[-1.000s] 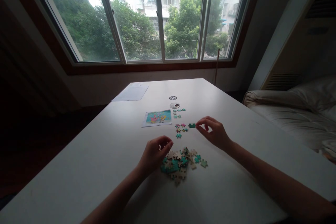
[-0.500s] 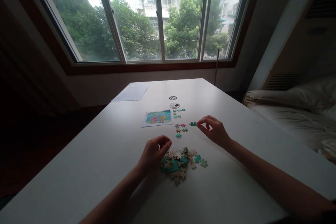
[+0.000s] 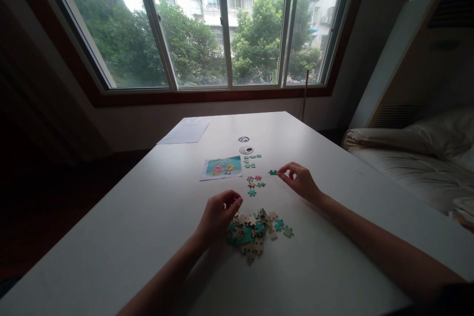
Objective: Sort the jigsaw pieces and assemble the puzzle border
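Jigsaw pieces (image 3: 246, 234) are lying in a loose heap near you on a white table (image 3: 111, 217), some showing green faces, others plain beige. Your right hand (image 3: 299, 181) is reaching beyond the heap, thumb and fingertips pinching the edge of a dark green piece (image 3: 273, 173); whether that piece is touching the table, you cannot tell. Your left hand (image 3: 219, 213) is curving beside the heap's left edge, its thumb close to the curled fingers; whether it is grasping anything is impossible to tell. Left of the dark green piece, two small groups are lying apart: a nearer multicoloured group (image 3: 252, 184) and a farther pale green group (image 3: 253, 156). Just left of these, a printed picture (image 3: 223, 166) is showing two cartoon figures on blue-green. Farther back, two round discs (image 3: 244, 150) are lying near each other, and white paper (image 3: 183, 132) is covering the far left corner. Ahead, a wide window (image 3: 223, 24) is facing trees (image 3: 190, 47).
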